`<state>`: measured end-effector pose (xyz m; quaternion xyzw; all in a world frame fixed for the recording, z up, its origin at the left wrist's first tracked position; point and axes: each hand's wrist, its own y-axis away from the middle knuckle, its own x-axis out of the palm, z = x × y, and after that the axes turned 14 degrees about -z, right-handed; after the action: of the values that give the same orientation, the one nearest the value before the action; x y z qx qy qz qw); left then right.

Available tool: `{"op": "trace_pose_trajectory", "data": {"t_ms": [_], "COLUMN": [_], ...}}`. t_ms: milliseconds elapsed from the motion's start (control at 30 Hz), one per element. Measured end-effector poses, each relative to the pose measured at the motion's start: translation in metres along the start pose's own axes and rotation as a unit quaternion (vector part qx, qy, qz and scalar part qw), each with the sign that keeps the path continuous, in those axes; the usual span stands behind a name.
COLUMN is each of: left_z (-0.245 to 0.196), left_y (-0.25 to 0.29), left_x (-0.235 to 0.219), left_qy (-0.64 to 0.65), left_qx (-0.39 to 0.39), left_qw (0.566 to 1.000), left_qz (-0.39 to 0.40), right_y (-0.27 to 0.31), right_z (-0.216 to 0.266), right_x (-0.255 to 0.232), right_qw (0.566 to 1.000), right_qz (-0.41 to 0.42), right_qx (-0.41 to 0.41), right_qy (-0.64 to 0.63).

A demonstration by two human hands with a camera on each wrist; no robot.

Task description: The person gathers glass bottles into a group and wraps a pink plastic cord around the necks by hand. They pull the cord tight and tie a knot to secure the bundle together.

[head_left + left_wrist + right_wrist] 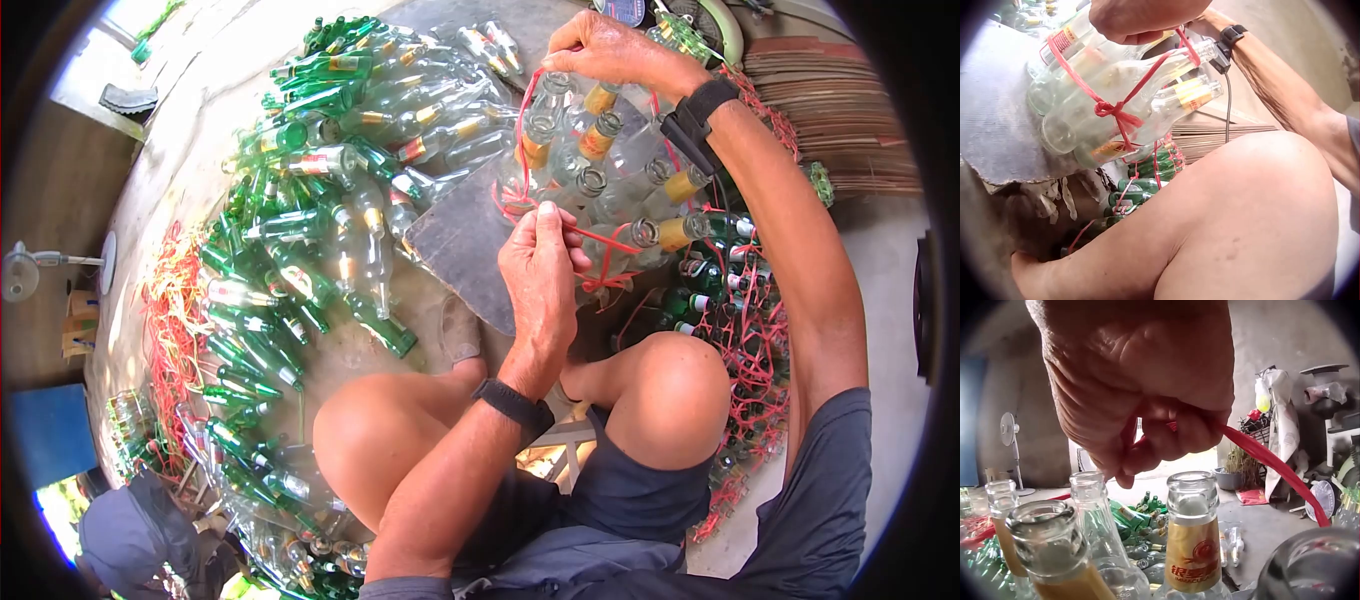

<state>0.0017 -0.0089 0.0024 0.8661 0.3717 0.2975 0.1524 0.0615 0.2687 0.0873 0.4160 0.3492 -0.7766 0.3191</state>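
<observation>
Clear glass bottles [590, 180], some with yellow neck labels, stand upright in a cluster on a dark board [465, 250]. Red plastic strap [1110, 107] runs round them, knotted at the side in the left wrist view. My left hand [540, 280] pinches the strap at the near left edge of the cluster, thumb on top. Above the far bottle necks, my right hand [1141, 387] has its fingers curled round a length of red strap [1272, 465], which stretches down toward the bottles on both sides.
Loose green bottles [290, 225] and clear ones cover the floor at left, beside a pile of red strap [175, 330]. Strapped green bottles [740, 300] stand at right. Another person in a cap [140, 530] is at lower left. A fan [1010, 434] stands by the wall.
</observation>
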Motion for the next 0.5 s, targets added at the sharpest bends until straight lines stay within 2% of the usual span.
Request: {"op": "trace_pose_trajectory", "data": {"t_ms": [167, 300, 367, 400, 467, 500], "left_z": [0.003, 0.002, 0.003, 0.004, 0.005, 0.005], "left_y": [-0.004, -0.006, -0.008, -0.009, -0.010, -0.010], "left_x": [0.000, 0.001, 0.000, 0.000, -0.001, -0.001], "left_qy": [-0.004, -0.004, -0.009, -0.014, -0.015, -0.016], "left_qx": [0.008, 0.010, 0.007, 0.004, 0.005, 0.006], "left_qw": [1.000, 1.000, 1.000, 1.000, 1.000, 1.000], "left_qz": [-0.002, -0.001, 0.000, -0.002, -0.001, -0.002], "right_y": [0.006, 0.016, 0.017, 0.019, 0.025, 0.027], "right_z": [-0.013, -0.022, -0.034, -0.030, -0.016, -0.020], "right_x": [-0.005, -0.008, -0.009, -0.013, -0.021, -0.023], "right_qw": [0.997, 0.997, 0.988, 0.988, 0.965, 0.965], "right_qz": [0.030, 0.006, 0.028, 0.027, 0.027, 0.026], "right_qx": [0.041, 0.071, 0.150, 0.151, 0.257, 0.258], "right_qy": [0.054, 0.010, -0.009, -0.008, -0.036, -0.036]}}
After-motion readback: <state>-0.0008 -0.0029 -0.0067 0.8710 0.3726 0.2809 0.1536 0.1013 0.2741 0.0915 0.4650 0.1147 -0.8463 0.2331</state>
